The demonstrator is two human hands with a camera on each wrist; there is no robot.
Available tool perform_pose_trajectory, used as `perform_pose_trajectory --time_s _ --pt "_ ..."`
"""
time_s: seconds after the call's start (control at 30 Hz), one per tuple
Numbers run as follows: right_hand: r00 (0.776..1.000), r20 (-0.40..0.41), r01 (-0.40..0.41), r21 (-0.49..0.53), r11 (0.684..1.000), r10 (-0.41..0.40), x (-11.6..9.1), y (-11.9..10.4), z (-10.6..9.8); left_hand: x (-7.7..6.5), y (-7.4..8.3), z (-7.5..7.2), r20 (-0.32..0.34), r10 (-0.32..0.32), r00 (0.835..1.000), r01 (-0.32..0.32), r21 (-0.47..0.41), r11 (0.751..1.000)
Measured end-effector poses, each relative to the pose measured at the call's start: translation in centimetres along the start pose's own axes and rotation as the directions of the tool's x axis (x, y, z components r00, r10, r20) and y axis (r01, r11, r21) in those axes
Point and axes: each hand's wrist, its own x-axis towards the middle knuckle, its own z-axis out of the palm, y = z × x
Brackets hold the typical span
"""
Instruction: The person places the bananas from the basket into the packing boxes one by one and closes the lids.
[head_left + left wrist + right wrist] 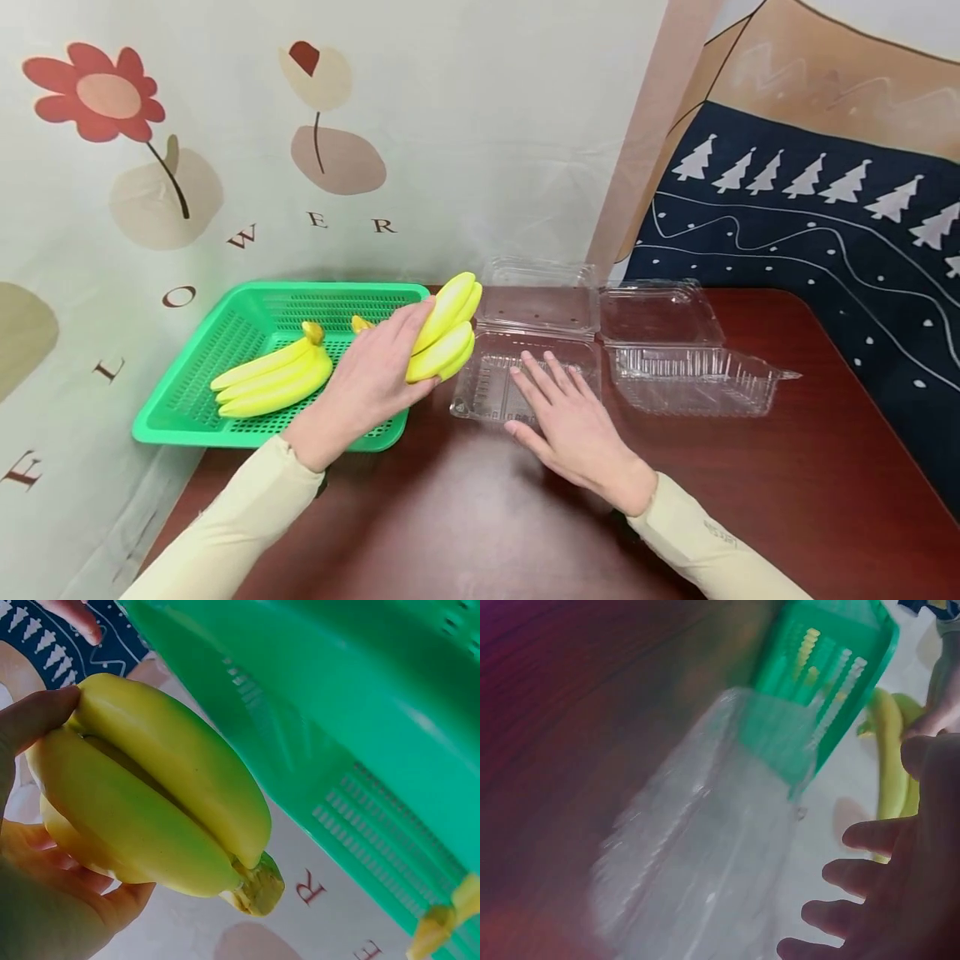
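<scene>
My left hand (375, 367) grips a yellow bunch of bananas (448, 325) at the right rim of a green basket (330, 290). In the left wrist view, thumb and fingers wrap the bunch (150, 787), whose stem points away from the palm. Inside the basket lies another banana bunch (273, 379), and part of one more stem (361, 323) shows behind the left hand. With fingers spread, my right hand (573, 433) hovers over the front of a clear plastic clamshell box (487, 392) with its lid raised. Whether it touches the box cannot be told.
A second clear clamshell box (693, 383) stands to the right, its lid up too. Both boxes and the basket are on a dark red-brown table (847, 483). A printed cloth (480, 150) hangs directly behind them.
</scene>
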Motion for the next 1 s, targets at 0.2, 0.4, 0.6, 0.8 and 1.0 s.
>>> perform_pose_trajectory --time_s 0.2,0.4,0.6,0.8,1.0 --pt "0.997 0.010 -0.082 0.024 0.996 0.081 -1.4 2.3 0.0 1.0 1.4 0.7 0.000 0.048 0.999 -0.048 0.005 0.999" --pt "0.991 -0.021 -0.133 0.078 0.988 0.135 -2.4 3.8 0.2 1.8 2.6 1.9 0.003 0.108 0.994 -0.108 0.032 0.994" --pt "0.972 -0.046 -0.219 0.172 0.960 0.230 -2.9 4.5 0.2 2.3 3.5 2.7 0.011 0.138 0.990 -0.139 0.051 0.989" --pt "0.942 0.005 -0.324 0.287 0.902 0.336 -3.0 5.3 0.0 2.8 4.6 3.4 0.014 0.165 0.986 -0.166 0.042 0.985" --pt "0.923 0.087 -0.382 0.319 0.867 0.374 -3.3 6.3 0.3 3.0 5.7 4.4 0.048 0.158 0.986 -0.160 0.023 0.987"
